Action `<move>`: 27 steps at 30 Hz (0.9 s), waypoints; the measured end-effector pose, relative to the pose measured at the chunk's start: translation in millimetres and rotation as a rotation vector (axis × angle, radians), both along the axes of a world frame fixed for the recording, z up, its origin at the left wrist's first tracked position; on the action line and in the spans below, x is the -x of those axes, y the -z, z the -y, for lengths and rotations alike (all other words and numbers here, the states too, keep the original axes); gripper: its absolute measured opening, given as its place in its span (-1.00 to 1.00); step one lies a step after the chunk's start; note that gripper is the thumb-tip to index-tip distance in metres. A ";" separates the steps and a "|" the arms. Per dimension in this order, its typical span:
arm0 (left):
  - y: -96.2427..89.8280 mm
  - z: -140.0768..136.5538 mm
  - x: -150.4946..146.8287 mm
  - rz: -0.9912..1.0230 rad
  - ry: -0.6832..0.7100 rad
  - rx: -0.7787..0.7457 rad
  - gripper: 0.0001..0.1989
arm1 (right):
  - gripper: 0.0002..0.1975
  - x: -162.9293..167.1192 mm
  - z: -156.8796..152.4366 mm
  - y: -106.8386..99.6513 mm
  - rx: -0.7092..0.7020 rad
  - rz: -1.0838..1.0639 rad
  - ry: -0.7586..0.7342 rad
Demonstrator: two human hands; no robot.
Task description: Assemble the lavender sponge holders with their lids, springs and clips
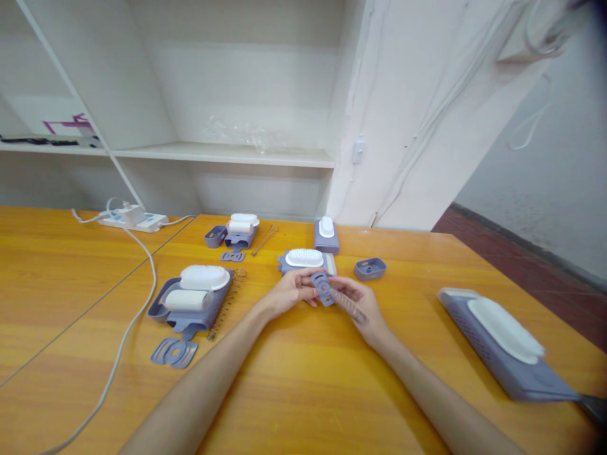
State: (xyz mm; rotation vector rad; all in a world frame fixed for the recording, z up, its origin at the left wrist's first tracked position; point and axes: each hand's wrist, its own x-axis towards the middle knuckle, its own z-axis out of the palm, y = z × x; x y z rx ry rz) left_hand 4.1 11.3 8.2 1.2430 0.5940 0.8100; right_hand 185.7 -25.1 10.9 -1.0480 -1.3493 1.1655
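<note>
Soft light throws faint shadows on the table; the right edge is dark.

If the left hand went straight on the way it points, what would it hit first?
The left hand would first press on the plate it holds, then apparently the right hand; depth there is unclear.

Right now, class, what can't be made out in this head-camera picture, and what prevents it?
All in the head view:
Lower part of the middle purple case: hidden by the left hand and perhaps the right hand.
Back of the held plate: turned away.
Dark object: blurred, cut off by the right edge.
Markings on the power strip: too small.
</note>
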 end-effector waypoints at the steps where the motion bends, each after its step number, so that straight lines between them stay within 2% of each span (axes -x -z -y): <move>1: -0.2 0.3 -0.2 -0.001 -0.014 0.002 -0.32 | -0.61 0.3 0.7 0.0 -0.021 0.017 -0.014; 6: -3.4 2.2 -0.4 0.011 -0.042 0.016 -0.24 | -0.66 0.4 0.1 9.5 -0.121 0.112 -0.041; 10: -5.3 2.5 0.1 -0.005 -0.041 0.008 -0.36 | -0.62 2.3 2.0 12.7 -0.142 0.152 -0.017; 16: -3.3 2.6 -0.8 -0.009 -0.082 -0.001 -0.50 | -0.52 5.3 8.6 3.8 -0.128 0.206 -0.012; 23: -6.3 4.9 -2.9 -0.043 -0.129 -0.028 -0.61 | -0.63 -0.1 6.8 3.1 -0.144 0.156 0.063; 27: -6.1 4.4 -2.5 -0.030 -0.146 -0.025 -0.63 | -0.72 -2.1 3.4 7.8 -0.141 0.145 0.211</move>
